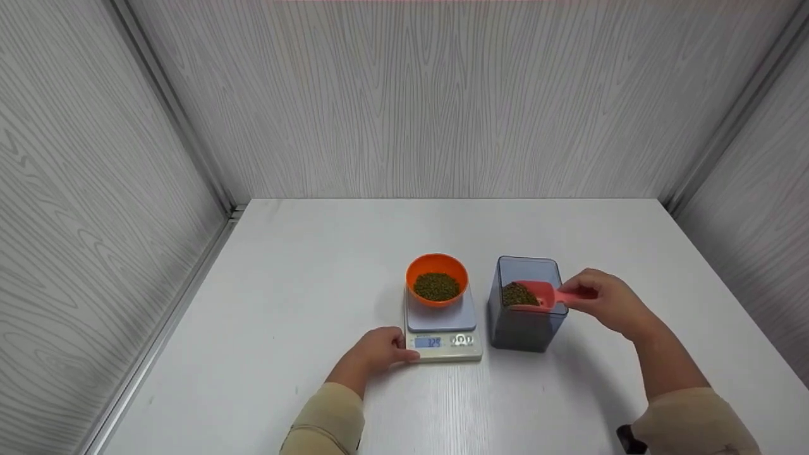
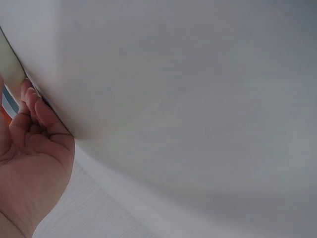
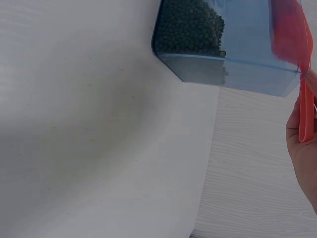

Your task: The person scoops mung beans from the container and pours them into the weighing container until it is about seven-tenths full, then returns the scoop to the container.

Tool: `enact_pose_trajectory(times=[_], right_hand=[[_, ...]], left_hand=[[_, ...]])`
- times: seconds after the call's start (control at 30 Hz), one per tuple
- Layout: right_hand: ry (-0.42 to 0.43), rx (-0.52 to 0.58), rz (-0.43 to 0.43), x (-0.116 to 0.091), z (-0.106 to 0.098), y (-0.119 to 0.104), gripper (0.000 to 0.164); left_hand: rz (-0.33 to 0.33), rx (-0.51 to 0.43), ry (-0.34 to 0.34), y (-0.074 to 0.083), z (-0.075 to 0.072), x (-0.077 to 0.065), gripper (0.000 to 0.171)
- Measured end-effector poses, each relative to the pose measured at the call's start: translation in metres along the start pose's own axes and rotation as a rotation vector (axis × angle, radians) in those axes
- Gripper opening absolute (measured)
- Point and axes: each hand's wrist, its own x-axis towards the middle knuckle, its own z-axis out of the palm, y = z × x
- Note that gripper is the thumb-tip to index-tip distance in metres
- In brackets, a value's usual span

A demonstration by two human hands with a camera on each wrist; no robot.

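Observation:
My right hand (image 1: 605, 302) pinches the handle of a red scoop (image 1: 548, 294), which is inside the mouth of a clear bluish container (image 1: 521, 335). Small green beans (image 1: 519, 295) fill the front of the scoop. Through the container wall in the right wrist view, more green beans (image 3: 185, 29) show. My left hand (image 1: 381, 349) grips the near left corner of a kitchen scale (image 1: 445, 355), thumb at its front edge and fingers along its side. On the scale's plate stands an orange bowl (image 1: 464, 278) holding green beans (image 1: 436, 287). The display (image 1: 428, 342) is lit.
Scale and container stand side by side on a white table (image 1: 303, 272), a narrow gap between them. Grey wood-grain panels rise at the back (image 1: 404, 101), left (image 1: 95, 208) and right (image 1: 752, 151).

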Motion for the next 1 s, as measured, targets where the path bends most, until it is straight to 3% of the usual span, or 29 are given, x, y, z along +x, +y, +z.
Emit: enact_pose_trajectory(times=[0.67, 1.0], right_hand=[[0.026, 0.077, 0.069, -0.014, -0.001, 0.013, 0.025], [0.028, -0.005, 0.082, -0.013, -0.001, 0.005, 0.021]], left_hand=[[0.02, 0.002, 0.003, 0.0, 0.0, -0.002, 0.034], [0.014, -0.002, 0.001, -0.001, 0.001, 0.0, 0.033]])
